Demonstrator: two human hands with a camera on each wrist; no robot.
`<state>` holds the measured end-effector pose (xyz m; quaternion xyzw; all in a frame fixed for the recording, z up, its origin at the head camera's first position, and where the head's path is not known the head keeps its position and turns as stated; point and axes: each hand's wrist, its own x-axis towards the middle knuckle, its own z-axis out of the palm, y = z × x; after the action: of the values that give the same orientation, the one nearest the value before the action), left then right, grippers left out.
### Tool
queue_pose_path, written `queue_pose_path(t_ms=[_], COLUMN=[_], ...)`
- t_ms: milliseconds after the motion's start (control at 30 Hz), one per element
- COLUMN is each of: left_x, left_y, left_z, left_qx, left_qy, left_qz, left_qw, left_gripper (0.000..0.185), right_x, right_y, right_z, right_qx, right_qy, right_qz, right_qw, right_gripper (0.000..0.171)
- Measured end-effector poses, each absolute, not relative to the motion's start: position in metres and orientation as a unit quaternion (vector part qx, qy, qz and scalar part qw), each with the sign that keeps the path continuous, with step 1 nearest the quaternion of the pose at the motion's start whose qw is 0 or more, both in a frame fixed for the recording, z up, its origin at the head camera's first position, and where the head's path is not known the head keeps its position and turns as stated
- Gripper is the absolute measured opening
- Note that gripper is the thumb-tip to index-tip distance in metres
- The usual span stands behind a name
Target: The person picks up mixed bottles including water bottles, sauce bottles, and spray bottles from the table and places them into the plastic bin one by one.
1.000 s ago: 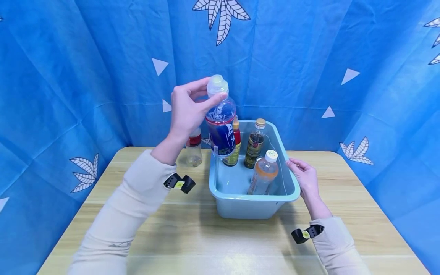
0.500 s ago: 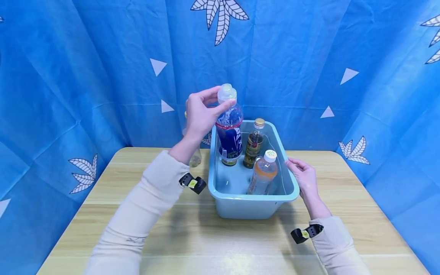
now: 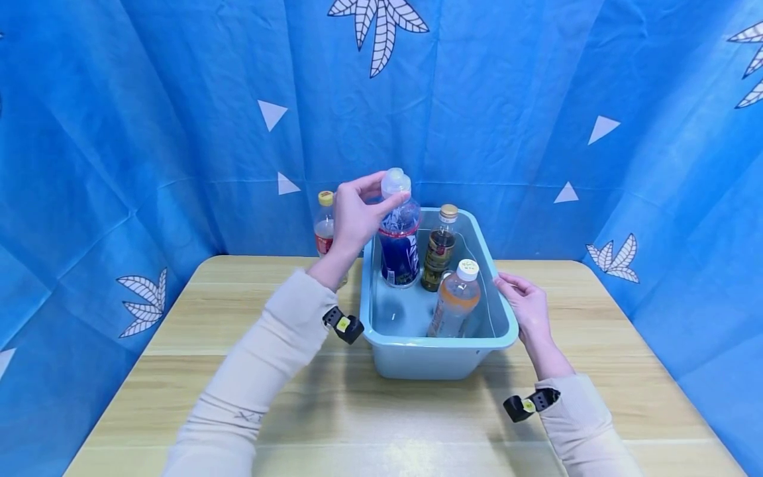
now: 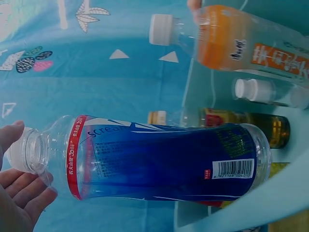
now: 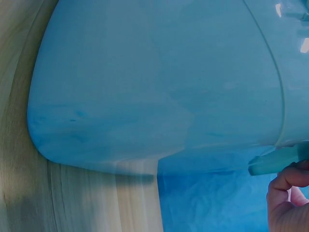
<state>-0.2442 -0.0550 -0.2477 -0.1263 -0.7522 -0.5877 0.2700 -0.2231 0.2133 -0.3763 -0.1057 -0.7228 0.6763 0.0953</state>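
My left hand (image 3: 357,213) pinches a clear plastic drink bottle (image 3: 400,255) with a blue label by its white cap. The bottle hangs upright inside the back left part of a light blue plastic basin (image 3: 438,344). In the left wrist view, the thumb and fingers lie around the cap (image 4: 24,150) of that bottle. My right hand (image 3: 528,306) grips the basin's right rim. Also in the basin are a dark bottle (image 3: 440,253) with a gold cap, an orange-banded bottle (image 3: 457,299) with a white cap, and a small white-capped bottle (image 4: 270,92).
A yellow-capped bottle (image 3: 324,225) with a red label stands left of the basin, partly hidden behind the left hand. The basin rests on a wooden table (image 3: 381,424). A blue patterned curtain (image 3: 507,119) hangs behind and at both sides.
My left hand has moved right and down, carrying the blue-labelled bottle lower into the basin. That bottle now hides the red and yellow bottle seen earlier. The right hand stays at the rim.
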Motion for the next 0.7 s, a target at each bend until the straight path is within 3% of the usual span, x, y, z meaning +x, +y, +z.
queue_pose_path(t_ms=[700], left_x=[-0.263], left_y=[-0.050], left_z=[-0.300], left_qx=[-0.085], left_qy=[-0.770], left_qz=[-0.591], left_qw=[0.224], left_gripper=[0.047], right_x=[-0.224], right_y=[0.214], right_z=[-0.376], right_qx=[-0.110], right_qy=[-0.722], right_qz=[0.677], right_qw=[0.094], right_gripper=[0.043])
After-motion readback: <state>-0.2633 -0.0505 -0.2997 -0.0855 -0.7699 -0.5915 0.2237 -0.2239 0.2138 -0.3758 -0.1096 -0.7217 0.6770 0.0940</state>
